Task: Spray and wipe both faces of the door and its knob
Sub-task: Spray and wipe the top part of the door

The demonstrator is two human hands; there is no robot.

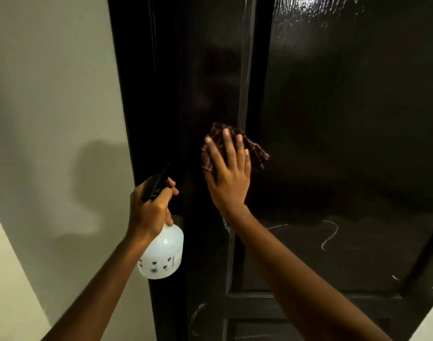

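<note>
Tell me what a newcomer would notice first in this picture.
The right hand, at centre, presses a dark checked cloth flat against the glossy black door. Left of it, the left hand grips a white spray bottle in front of the pale wall. White scribble marks show lower on the door.

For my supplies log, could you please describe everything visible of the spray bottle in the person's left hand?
The translucent white plastic spray bottle has a rounded body with small dark blue printed marks and a black trigger head on top. It hangs in the air, slightly tilted, nozzle toward the glossy black door, near the door's left edge. The left hand grips its neck and trigger; nothing else touches it. Its fill level is unclear.
</note>
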